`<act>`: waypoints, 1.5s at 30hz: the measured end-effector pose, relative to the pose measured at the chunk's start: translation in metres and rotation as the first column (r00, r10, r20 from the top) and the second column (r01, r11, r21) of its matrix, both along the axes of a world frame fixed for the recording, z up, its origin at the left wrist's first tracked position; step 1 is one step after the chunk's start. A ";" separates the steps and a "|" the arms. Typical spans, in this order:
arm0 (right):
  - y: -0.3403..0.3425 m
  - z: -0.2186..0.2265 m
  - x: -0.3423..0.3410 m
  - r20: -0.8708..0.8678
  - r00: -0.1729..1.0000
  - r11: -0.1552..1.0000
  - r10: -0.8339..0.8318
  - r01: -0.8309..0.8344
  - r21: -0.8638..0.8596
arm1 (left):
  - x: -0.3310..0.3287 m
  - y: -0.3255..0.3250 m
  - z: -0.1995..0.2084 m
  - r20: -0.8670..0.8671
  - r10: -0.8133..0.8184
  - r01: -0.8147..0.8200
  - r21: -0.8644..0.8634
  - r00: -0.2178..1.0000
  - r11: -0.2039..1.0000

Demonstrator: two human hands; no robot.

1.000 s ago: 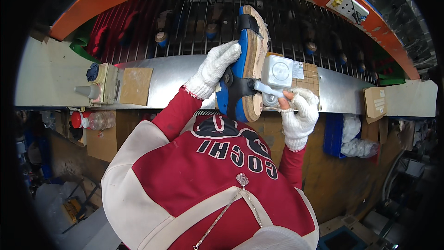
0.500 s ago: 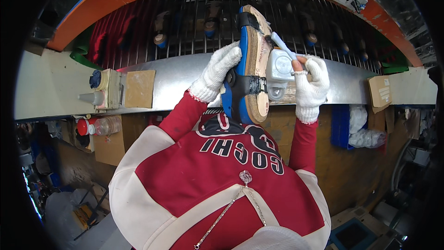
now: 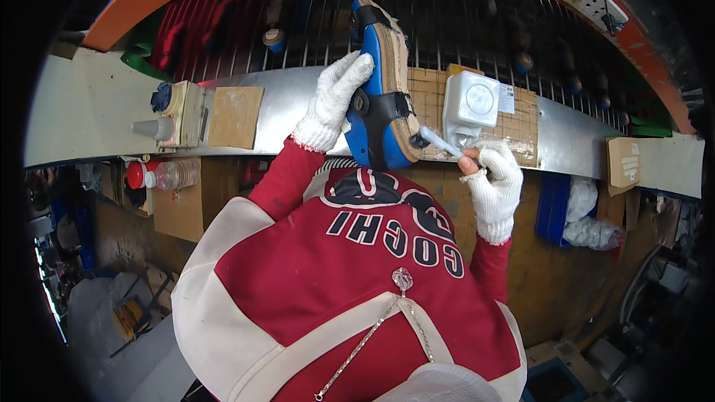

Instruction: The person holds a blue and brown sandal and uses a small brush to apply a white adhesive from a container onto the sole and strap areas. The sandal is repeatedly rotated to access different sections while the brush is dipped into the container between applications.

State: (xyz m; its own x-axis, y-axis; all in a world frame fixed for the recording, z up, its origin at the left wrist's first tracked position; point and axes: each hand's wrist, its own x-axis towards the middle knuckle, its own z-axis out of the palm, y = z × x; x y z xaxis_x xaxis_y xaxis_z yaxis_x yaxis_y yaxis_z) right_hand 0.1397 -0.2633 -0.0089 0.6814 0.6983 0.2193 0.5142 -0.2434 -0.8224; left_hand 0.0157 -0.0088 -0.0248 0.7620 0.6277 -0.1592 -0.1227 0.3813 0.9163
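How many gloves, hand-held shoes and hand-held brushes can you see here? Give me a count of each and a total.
Gloves: 2
Held shoe: 1
Held brush: 1
Total: 4

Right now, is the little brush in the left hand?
No, the right hand holds the brush, while the left hand holds the blue and black shoe.

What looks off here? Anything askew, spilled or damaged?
Only the right hand stands out: bare fingertips poke out of its white glove, odd beside the left hand, whose visible fingers are covered. The brush and blue-and-black shoe show no obvious damage. I see no spill.
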 end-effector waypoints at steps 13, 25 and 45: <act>0.025 0.005 0.010 0.347 0.936 0.997 -0.060 0.041 0.061 | 0.002 0.000 0.003 -0.086 0.018 -0.011 0.082 0.996 0.997; 0.019 -0.007 0.038 0.093 0.982 0.967 0.161 -0.176 0.182 | 0.022 -0.005 -0.006 -0.113 -0.185 0.138 -0.333 0.976 0.933; 0.037 0.003 0.059 0.277 0.915 0.920 0.293 -0.349 0.179 | 0.044 -0.056 -0.076 0.195 -0.651 0.589 0.295 0.733 0.752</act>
State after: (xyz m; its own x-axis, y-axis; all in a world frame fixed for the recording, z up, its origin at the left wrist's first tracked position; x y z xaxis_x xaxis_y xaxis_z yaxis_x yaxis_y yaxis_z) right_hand 0.1992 -0.2264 -0.0059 0.3359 0.7849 0.5207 0.7218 0.1407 -0.6777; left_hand 0.0596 -0.0648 -0.1004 0.9827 -0.0081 0.1850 -0.1757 0.2740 0.9455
